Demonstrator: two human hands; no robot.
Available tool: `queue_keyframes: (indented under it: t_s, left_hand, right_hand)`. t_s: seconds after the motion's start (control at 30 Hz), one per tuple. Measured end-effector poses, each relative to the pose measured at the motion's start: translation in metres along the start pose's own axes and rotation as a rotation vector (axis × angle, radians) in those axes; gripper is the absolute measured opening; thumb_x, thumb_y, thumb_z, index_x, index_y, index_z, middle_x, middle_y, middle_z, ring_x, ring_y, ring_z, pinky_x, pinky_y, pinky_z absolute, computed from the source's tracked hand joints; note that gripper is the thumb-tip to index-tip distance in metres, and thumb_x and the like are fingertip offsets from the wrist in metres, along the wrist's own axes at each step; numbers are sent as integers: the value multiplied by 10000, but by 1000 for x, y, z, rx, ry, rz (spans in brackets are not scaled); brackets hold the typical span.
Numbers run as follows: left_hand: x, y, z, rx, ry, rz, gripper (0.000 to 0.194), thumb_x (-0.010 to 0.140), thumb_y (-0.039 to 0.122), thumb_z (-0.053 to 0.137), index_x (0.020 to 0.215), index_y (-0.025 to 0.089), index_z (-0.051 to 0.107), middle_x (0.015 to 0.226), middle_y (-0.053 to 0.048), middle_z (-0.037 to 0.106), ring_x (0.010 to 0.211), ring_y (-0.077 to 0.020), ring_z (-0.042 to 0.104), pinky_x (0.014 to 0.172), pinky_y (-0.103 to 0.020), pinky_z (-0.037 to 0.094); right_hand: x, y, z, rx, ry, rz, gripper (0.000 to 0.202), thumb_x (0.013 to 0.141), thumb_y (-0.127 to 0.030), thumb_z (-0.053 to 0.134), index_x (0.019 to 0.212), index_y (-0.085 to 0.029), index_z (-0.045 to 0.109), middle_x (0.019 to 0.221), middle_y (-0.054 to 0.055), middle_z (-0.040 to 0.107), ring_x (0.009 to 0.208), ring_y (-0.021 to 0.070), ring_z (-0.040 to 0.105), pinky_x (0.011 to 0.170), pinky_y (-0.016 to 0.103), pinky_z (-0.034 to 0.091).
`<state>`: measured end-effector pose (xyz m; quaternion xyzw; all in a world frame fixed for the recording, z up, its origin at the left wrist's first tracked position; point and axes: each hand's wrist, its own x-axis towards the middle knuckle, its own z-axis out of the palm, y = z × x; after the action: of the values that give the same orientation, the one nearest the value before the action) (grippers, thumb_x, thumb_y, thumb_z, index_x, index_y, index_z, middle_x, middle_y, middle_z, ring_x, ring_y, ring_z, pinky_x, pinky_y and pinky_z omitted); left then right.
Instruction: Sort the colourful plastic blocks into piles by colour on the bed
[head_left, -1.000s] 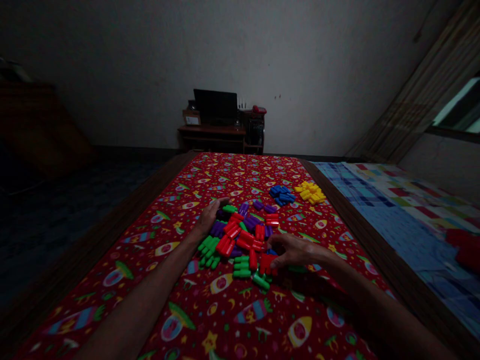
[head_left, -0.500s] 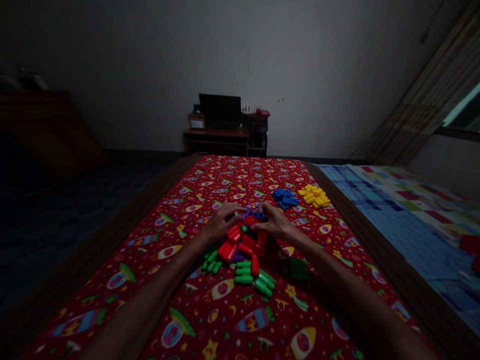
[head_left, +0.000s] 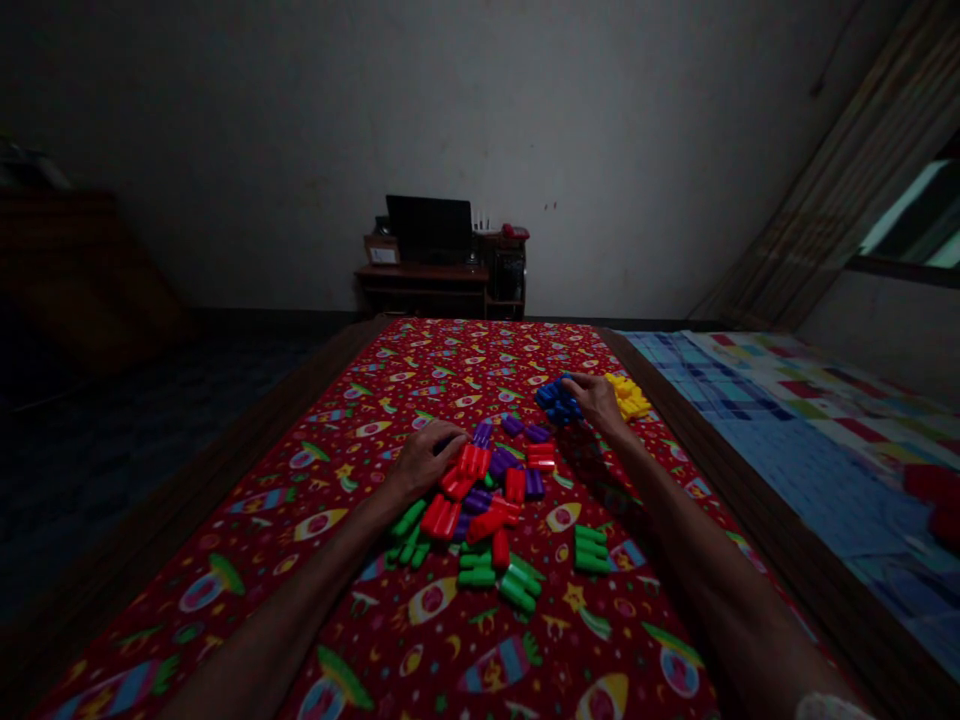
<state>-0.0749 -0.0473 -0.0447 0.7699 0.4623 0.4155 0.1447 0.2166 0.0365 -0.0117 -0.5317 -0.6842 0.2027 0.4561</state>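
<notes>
My right hand (head_left: pixel 598 400) is at the pile of blue toy blocks (head_left: pixel 559 402), its fingertips pinched on a blue block at the pile's right side. Curled at the left edge of a mixed heap is my left hand (head_left: pixel 426 460). A dark bluish patch shows between its thumb and fingers, too dim to make out. Red blocks (head_left: pixel 474 461) and purple blocks (head_left: pixel 504 462) lie mixed in that heap. Green blocks (head_left: pixel 519 585) sit along its near side, and one separate green block (head_left: pixel 591 550) lies to the right.
Yellow blocks (head_left: pixel 630 398) form a pile just right of my right hand, partly behind it. A red patterned cloth (head_left: pixel 420 640) covers the table. Beyond its far end stands a desk with a monitor (head_left: pixel 429 228). A bed with a checked cover (head_left: pixel 757 440) is on the right.
My right hand has moved from the mixed heap, away and to the right, carrying a blue block to the blue pile. My left hand remains by the heap, its fingers more curled.
</notes>
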Motion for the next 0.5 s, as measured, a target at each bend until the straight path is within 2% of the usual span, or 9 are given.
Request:
queue_keyframes:
  t_s: [0.07,0.13,0.23,0.33,0.43,0.5]
  left_hand:
    - [0,-1,-1,8,7,4,300,882,372,455,833,196,693,887,-67,722,874,-199,650,834,-328,509]
    - [0,-5,-4,23,19,-8,331,895,375,424,859,193,697,921,-75,722,907,-205,650,863,-340,505]
    - [0,-15,-9,54,50,-65,354,895,386,403,900,186,695,965,-84,717,937,-217,649,884,-356,503]
    - [-3,-28,-13,74,95,-160,376,890,402,385,946,191,691,994,-78,714,963,-221,647,900,-362,500]
    - [-8,-39,-15,34,115,-275,436,900,429,358,1074,171,662,1102,-96,695,1021,-230,641,905,-371,504]
    - [-11,-44,-15,-18,119,-331,495,912,454,330,1188,152,609,1200,-117,659,1081,-244,626,914,-389,505]
  right_hand:
    - [10,10,-3,-196,12,-11,325,803,-381,492,650,-141,649,583,24,578,586,145,504,550,247,317]
    - [16,17,-1,-346,-33,-13,346,827,-347,476,611,-132,641,542,23,549,540,128,466,535,251,288]
    - [19,21,3,-459,-79,0,355,841,-328,480,606,-123,650,530,30,555,536,122,460,537,248,290]
    - [18,21,1,-443,-49,-7,362,859,-325,464,662,-119,688,582,54,617,589,142,527,573,241,342]
    - [8,16,-7,-341,12,-33,347,868,-312,452,783,-122,729,717,69,694,713,187,616,645,252,409]
    - [-11,10,-13,-272,-42,-66,360,883,-337,446,830,-134,738,755,58,713,754,212,643,666,266,440]
